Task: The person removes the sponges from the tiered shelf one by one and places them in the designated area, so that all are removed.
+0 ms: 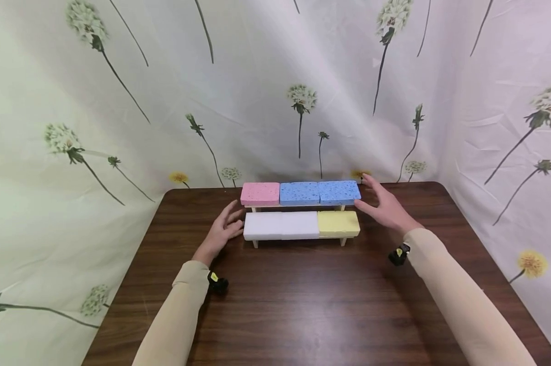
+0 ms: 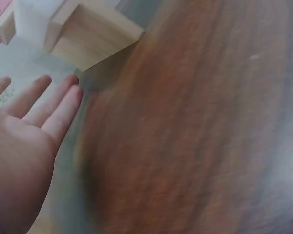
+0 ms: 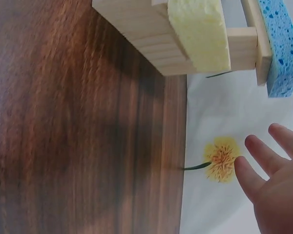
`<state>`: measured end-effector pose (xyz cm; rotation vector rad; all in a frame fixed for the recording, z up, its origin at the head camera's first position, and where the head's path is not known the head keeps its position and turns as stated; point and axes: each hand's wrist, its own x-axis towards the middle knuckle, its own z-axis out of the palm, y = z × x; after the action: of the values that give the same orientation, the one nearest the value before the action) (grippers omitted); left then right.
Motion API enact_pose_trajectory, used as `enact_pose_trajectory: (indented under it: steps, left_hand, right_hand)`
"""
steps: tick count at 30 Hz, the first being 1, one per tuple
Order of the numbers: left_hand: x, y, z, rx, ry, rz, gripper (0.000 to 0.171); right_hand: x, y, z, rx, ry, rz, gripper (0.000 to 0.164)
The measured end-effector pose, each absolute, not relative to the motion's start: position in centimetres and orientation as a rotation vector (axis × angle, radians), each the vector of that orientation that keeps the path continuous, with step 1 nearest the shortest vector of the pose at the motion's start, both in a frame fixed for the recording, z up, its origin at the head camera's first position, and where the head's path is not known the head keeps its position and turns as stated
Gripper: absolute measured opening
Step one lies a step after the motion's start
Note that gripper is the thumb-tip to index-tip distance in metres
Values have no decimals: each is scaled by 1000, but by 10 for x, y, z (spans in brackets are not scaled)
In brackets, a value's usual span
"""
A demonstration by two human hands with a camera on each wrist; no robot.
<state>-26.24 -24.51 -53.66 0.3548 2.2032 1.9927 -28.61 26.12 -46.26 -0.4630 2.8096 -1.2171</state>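
A two-tier pale wooden rack (image 3: 241,48) stands near the back of the table. Along its upper tier sit a pink sponge (image 1: 260,193) and two blue sponges (image 1: 299,193). The lower tier bears white blocks (image 1: 281,225), apparently two side by side, and a yellow sponge (image 1: 338,223) at the right. My left hand (image 1: 221,230) is at the rack's left end, fingers extended beside the white blocks; contact cannot be made out. Beside the right end my right hand (image 1: 387,206) has its fingers spread, the thumb close to the right blue sponge. Neither hand holds anything.
The rack stands on a dark brown wooden table (image 1: 284,310). Close behind the table's back edge hangs a white cloth (image 1: 257,101) printed with dandelions, and it continues along both sides. A small black device (image 1: 218,283) is strapped to each wrist.
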Motion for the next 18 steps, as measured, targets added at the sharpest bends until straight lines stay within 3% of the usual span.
enact_pose_trajectory:
  steps: [8, 18]
  left_hand:
    - [-255, -235, -549, 451, 2169, 1999, 95]
    - [-256, -230, -549, 343, 2124, 1949, 101]
  right_hand:
    - [-292, 249, -457, -491, 2795, -1173, 99]
    - [-295, 246, -454, -504, 2796, -1133, 101]
